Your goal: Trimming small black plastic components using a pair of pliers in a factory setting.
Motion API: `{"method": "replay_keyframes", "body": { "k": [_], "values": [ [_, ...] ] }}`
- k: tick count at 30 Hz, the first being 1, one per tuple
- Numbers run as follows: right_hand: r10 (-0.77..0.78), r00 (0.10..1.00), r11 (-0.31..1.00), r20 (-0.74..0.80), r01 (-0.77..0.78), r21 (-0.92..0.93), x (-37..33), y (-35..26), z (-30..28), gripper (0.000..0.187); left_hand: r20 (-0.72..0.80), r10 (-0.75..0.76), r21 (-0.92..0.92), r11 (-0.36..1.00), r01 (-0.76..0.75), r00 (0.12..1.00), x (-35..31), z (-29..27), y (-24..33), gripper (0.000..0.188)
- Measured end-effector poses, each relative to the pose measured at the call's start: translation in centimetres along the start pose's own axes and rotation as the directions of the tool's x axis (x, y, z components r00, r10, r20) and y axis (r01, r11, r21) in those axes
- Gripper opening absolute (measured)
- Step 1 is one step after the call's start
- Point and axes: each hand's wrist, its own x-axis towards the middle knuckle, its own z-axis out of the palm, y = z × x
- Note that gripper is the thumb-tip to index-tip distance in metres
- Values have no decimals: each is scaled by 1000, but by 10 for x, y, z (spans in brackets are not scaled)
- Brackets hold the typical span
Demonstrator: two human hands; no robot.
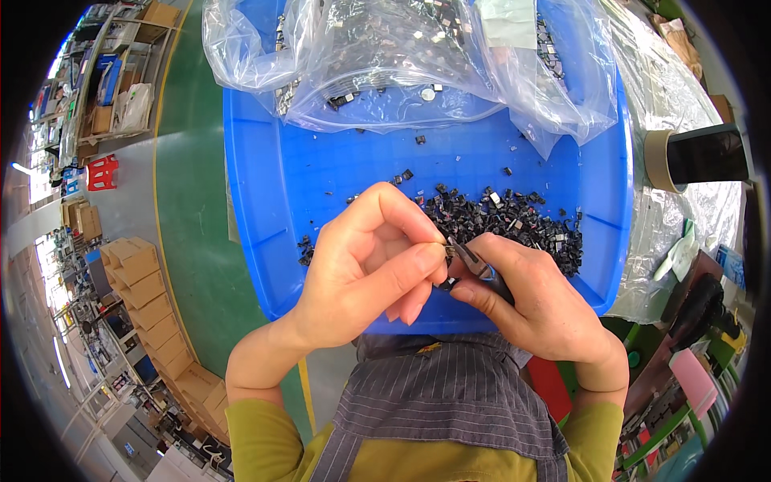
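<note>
My right hand (542, 301) is closed around a pair of pliers (482, 269) with dark handles and short metal jaws. The jaws point left and meet a tiny part (448, 251) that my left hand (365, 269) pinches between thumb and forefinger. That part is too small to name and half hidden by my fingertips. Both hands are above the near side of a blue plastic tray (269, 233). Beyond my hands, a heap of small black pieces (514, 221), some with light metal bits, lies on the tray floor.
A clear plastic bag (393, 88) full of similar pieces rests on the tray's far side. Right of the tray stand a tape roll (660, 161) and a dark phone-like device (708, 155) on plastic sheeting. Cardboard boxes (148, 297) and a red stool (102, 173) are at left.
</note>
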Motion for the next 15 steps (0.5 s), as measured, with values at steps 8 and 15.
{"method": "replay_keyframes", "body": {
  "k": [8, 15],
  "values": [
    [-8, 1000, 1000, 0, 8, 16, -1, 2, 0, 22, 13, -13, -17, 1000, 13, 1000, 0, 1, 1, 9],
    [-10, 1000, 999, -4, 10, 38, -2, 2, 0, 23, 148, 533, 754, 484, -444, 833, 3, 4, -12, 19]
  ]
}}
